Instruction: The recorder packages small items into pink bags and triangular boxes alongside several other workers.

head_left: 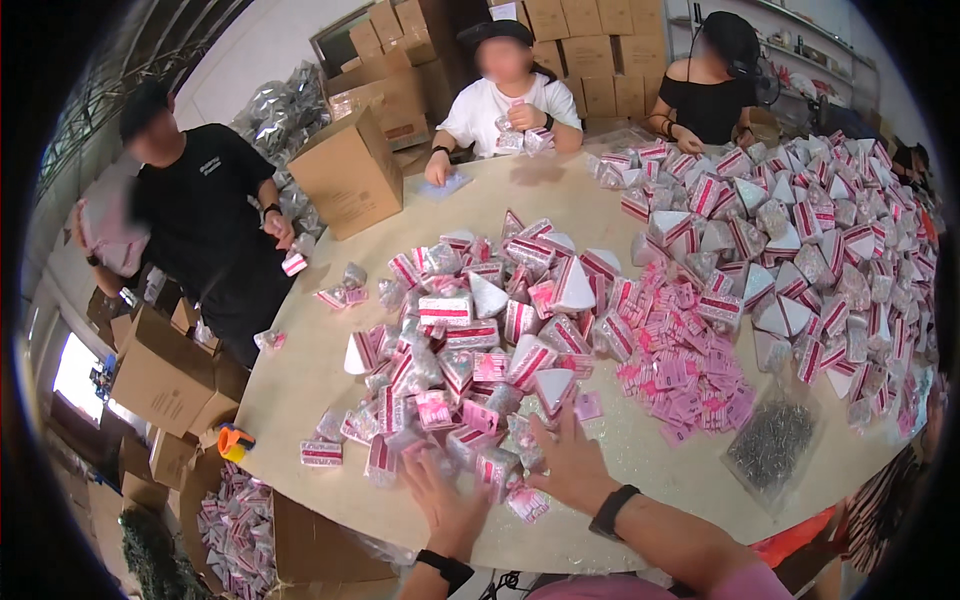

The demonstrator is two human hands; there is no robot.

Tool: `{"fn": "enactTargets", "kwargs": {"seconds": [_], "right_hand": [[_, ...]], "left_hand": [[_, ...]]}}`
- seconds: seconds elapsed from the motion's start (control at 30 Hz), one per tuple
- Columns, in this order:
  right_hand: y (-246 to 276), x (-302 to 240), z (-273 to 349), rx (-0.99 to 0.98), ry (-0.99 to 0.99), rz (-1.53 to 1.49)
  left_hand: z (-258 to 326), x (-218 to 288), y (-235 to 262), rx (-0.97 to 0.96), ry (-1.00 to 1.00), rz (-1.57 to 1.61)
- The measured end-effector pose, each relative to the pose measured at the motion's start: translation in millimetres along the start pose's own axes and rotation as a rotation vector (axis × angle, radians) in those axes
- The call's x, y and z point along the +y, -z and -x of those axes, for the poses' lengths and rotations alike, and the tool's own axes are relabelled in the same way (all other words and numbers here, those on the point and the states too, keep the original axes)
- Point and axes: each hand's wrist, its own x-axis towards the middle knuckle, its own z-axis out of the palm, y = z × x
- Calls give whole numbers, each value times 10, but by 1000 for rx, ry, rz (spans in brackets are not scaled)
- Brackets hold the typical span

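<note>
Both your hands are down at the near edge of the heap of pink-and-white packets (480, 340) now. Your left hand (445, 500) lies flat, fingers spread and pointing up into the pile, its fingertips touching a clear-wrapped packet (385, 455); nothing is pinched there. Your right hand (572, 462) is open too, fingers fanned toward the heap, and just beyond its fingertips stands a white cone-shaped packet (553, 388), point down toward you, wide end away. That cone lies straight ahead of your right fingers and off to the right of your left ones, so the right hand is clearly the nearer. A small pink packet (527, 503) sits between your two hands, just beside the right wrist. The loose pink cards (680, 375) lie farther out to the right of your right fingers.
</note>
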Motion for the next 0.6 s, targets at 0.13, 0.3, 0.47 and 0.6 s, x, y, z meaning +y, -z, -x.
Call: {"fn": "enactTargets", "kwargs": {"seconds": [0.13,0.3,0.47,0.6], "right_hand": [[22,82,-461,11,45,-101],[5,276,-910,56,23,-253],[154,406,-768,54,83,-248],[173,453,-197,-2,139,-223]], "left_hand": [[-438,-144,-127,-3,-27,-50],[-1296,-99,-313,-58,55,-150],[-2066,-554,-841,87,58,-419],[-2542,-514,-976,-6,181,-577]]}}
